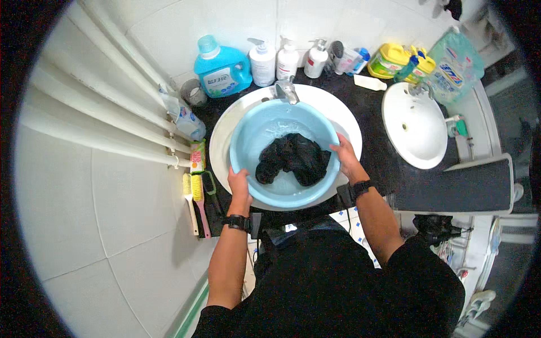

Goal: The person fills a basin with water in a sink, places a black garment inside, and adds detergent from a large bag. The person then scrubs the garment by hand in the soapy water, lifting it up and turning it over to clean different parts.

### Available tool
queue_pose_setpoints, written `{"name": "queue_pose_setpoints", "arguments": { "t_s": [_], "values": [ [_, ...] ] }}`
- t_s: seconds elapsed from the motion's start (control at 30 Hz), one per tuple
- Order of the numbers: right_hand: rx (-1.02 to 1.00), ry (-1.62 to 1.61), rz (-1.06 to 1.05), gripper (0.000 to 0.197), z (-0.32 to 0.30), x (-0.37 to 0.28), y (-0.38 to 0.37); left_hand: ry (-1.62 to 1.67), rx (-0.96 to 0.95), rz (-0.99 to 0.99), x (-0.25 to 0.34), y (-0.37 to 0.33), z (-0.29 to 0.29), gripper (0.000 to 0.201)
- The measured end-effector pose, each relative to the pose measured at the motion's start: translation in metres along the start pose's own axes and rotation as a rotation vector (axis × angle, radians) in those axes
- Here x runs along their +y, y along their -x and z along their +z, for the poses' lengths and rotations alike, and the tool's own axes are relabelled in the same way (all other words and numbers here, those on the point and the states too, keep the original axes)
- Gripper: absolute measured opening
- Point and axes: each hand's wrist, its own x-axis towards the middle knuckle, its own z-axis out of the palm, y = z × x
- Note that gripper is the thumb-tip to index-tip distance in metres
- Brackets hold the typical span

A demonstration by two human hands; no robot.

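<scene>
A light blue plastic basin (245,132) rests in the white oval sink (345,115), under the metal faucet (287,92). Water fills part of it, and a bunched black cloth (293,159), probably a garment, lies wet inside. At the basin's near left rim, my left hand (239,185) grips the edge with its thumb on top. My right hand (346,156) holds the right rim the same way. The undersides of both grips are hidden by the basin. Each wrist wears a black band.
Along the back wall stand a blue detergent jug (222,70), several white pump bottles (262,65) and yellow containers (389,60). Scrub brushes (198,194) lie on the black counter's left edge. A second white sink (414,132) is on the right, with a dark grey panel (456,188) nearer me.
</scene>
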Motion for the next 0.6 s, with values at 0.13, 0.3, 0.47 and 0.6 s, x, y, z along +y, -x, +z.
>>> {"name": "queue_pose_setpoints", "arguments": {
  "t_s": [0.13, 0.3, 0.47, 0.6],
  "values": [
    [0.069, -0.066, 0.046, 0.048, -0.014, -0.022, 0.021, 0.047, -0.127, -0.109, 0.004, 0.009, 0.014, 0.055],
    [0.162, -0.082, 0.04, 0.042, -0.077, -0.045, 0.058, 0.079, -0.271, -0.188, 0.012, 0.045, 0.075, 0.053],
    [0.307, -0.191, -0.06, 0.041, -0.155, -0.034, 0.099, 0.029, -0.449, -0.276, -0.02, 0.07, 0.128, 0.053],
    [0.393, -0.239, -0.032, 0.042, -0.199, -0.036, 0.133, -0.009, -0.511, -0.315, -0.054, 0.093, 0.159, 0.056]
  ]
}}
